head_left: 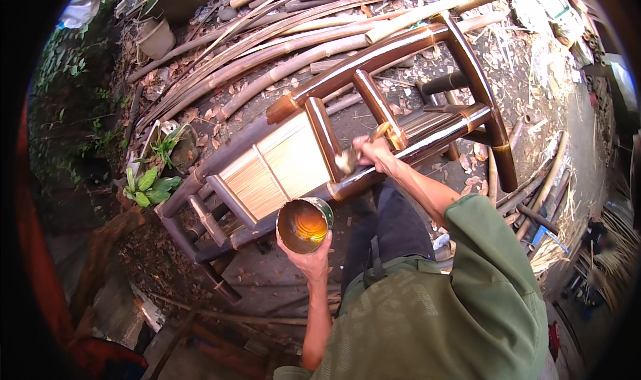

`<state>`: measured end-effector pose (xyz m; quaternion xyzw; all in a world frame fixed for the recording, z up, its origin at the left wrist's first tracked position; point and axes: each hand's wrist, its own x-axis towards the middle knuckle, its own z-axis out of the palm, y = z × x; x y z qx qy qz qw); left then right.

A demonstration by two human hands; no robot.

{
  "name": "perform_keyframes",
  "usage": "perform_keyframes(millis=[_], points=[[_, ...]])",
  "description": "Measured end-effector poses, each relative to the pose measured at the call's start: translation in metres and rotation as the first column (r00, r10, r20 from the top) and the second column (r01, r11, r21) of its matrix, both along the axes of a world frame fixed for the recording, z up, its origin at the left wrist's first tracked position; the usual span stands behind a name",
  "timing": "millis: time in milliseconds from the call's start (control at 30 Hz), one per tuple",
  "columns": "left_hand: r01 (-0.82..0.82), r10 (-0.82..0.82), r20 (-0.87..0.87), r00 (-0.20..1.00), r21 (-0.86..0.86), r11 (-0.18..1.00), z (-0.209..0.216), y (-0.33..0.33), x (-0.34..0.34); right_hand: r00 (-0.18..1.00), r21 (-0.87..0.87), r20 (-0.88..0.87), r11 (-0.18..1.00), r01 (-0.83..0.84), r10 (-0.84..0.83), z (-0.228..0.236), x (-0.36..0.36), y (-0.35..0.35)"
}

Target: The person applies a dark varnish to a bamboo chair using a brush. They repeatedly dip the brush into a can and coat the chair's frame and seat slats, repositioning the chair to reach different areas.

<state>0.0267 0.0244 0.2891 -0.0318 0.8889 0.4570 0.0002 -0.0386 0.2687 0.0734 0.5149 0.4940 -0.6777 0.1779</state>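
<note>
My left hand point(312, 263) is wrapped round a tin can point(326, 210) of clear amber liquid and holds it upright beside the near rail. A paintbrush point(345, 161) is in my right hand point(377, 154), its pale bristles at the near rail by a dark crosspiece; the hand is slightly blurred. Both are over a long bamboo frame point(481, 79), which looks like a bench or daybed. Its right part is glossy dark brown, while the left rails are duller and greyish. Between them lies a pale slatted panel point(267, 168).
Long bamboo poles point(294, 43) lie across the leaf-strewn ground beyond the frame. More cut bamboo point(544, 186) is piled at the right. A leafy plant point(147, 187) grows at the left, and a plant pot point(156, 39) stands at the far left.
</note>
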Motion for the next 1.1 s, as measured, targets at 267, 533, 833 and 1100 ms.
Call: perform_keyframes(millis=[267,533,833,1100], points=[[0.013,-0.013,0.001,1.000,0.028,1.000,0.009,0.003,-0.015,0.040,0.674,0.437,-0.297,-0.676,0.899,0.070,-0.019,0.055],[-0.088,0.096,-0.071,0.993,0.103,0.991,-0.001,-0.003,0.003,0.487,0.563,-0.506,0.700,-0.438,0.712,0.104,0.061,0.027],[0.027,-0.025,-0.038,0.999,0.065,0.998,-0.008,-0.007,-0.006,0.815,0.969,0.211,-0.006,-0.248,0.539,0.061,0.123,0.220],[0.092,-0.091,-0.019,0.996,0.029,0.995,-0.005,0.002,-0.015,0.888,0.330,-0.437,0.894,0.303,-0.140,0.056,-0.004,0.152]])
